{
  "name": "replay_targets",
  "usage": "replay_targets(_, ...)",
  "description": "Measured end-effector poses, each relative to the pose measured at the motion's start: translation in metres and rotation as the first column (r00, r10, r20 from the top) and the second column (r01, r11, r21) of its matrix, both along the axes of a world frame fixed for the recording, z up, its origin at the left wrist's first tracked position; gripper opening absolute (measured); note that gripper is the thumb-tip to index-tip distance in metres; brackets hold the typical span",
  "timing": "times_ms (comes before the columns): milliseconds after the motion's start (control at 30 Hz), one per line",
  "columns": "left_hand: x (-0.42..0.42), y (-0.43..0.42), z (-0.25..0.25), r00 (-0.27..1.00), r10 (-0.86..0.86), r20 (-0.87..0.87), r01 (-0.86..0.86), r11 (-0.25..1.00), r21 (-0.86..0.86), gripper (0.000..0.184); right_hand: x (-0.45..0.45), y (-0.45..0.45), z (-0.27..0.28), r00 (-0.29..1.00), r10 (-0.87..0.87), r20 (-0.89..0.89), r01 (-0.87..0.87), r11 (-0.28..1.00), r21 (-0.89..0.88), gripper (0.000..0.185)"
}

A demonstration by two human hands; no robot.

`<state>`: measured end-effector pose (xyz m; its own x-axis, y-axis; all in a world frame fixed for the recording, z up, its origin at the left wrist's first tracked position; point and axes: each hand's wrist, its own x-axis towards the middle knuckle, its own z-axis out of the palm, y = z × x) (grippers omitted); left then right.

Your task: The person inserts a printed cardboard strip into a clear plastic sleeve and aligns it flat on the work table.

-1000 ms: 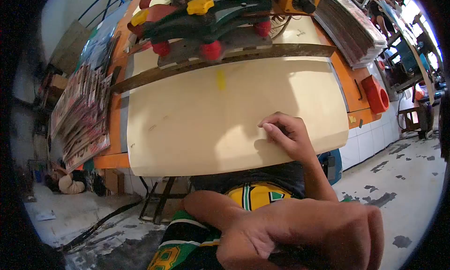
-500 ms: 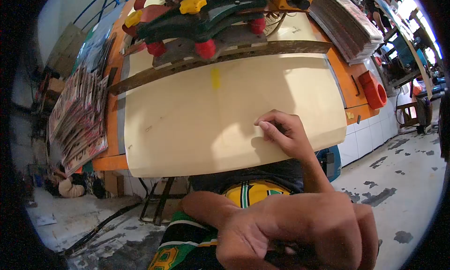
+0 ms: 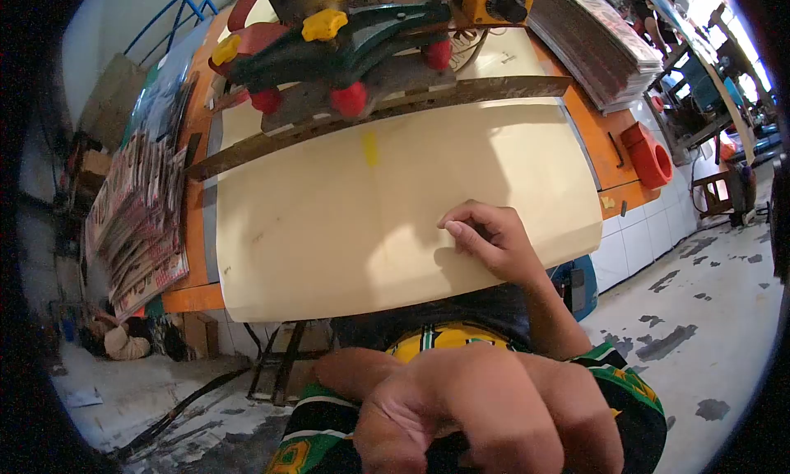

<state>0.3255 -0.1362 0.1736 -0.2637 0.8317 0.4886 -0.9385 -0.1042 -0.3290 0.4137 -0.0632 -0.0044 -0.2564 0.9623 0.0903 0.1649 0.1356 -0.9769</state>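
Observation:
My right hand [image 3: 487, 237] rests on a broad cream sheet [image 3: 304, 235] covering the table top. Its fingers are loosely curled, the thumb near the forefinger, and nothing shows in them. Close to the camera, my left hand [image 3: 469, 400] is raised, large and bent, with its fingertips out of view at the bottom edge; whether it holds anything is hidden. Beyond the right hand, a long metal bar [image 3: 510, 87] crosses the sheet below a dark green machine frame [image 3: 370, 46] with yellow knobs and red feet. A yellow strip [image 3: 370, 149] marks the sheet.
Stacks of printed sheets lie on the left [image 3: 140, 219] and at the back right [image 3: 592, 42]. A red hollow block [image 3: 648, 155] sits on the orange table edge [image 3: 613, 174]. A yellow box with a black dial [image 3: 505, 5] stands behind the bar. Another person is crouched at far left.
The camera view has shifted slightly. My left hand has come nearer to the camera and moved a little left and down. The right hand keeps its pose on the sheet.

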Motion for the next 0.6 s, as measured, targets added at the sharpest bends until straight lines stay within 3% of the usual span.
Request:
replay_targets(100,0.000,-0.014,0.047,0.998,0.033,-0.061,-0.057,0.886,-0.460,0.037,-0.001,0.000,0.005,1.000,-0.004,0.010,0.004,1.000,-0.017,0.021)
replay_targets(167,-0.010,-0.020,0.040,0.996,0.031,-0.088,-0.078,0.796,-0.600,0.037,0.000,-0.001,0.001,1.000,-0.013,0.018,0.013,1.000,-0.011,0.021)
replay_targets(233,-0.018,-0.011,0.016,0.986,-0.035,-0.163,0.005,0.983,-0.182,0.035,0.000,0.000,0.001,0.999,-0.016,0.028,0.016,1.000,0.000,0.021)
replay_targets(267,-0.024,-0.002,0.003,0.968,-0.049,-0.247,0.059,0.998,0.032,0.034,0.000,0.000,0.001,0.999,-0.014,0.034,0.014,1.000,-0.009,0.020)
replay_targets(333,-0.042,0.010,-0.013,0.914,-0.021,-0.405,0.148,0.948,0.283,0.031,0.001,0.000,0.002,0.999,-0.023,0.042,0.024,1.000,-0.013,0.020)
replay_targets(433,-0.062,0.020,-0.030,0.845,0.103,-0.524,0.185,0.864,0.468,0.028,0.000,-0.001,0.001,1.000,-0.015,0.027,0.015,1.000,-0.011,0.019)
replay_targets(600,-0.082,0.017,-0.047,0.773,0.252,-0.582,0.130,0.834,0.536,0.026,0.000,-0.003,0.007,0.999,0.016,0.038,-0.017,1.000,0.027,0.019)
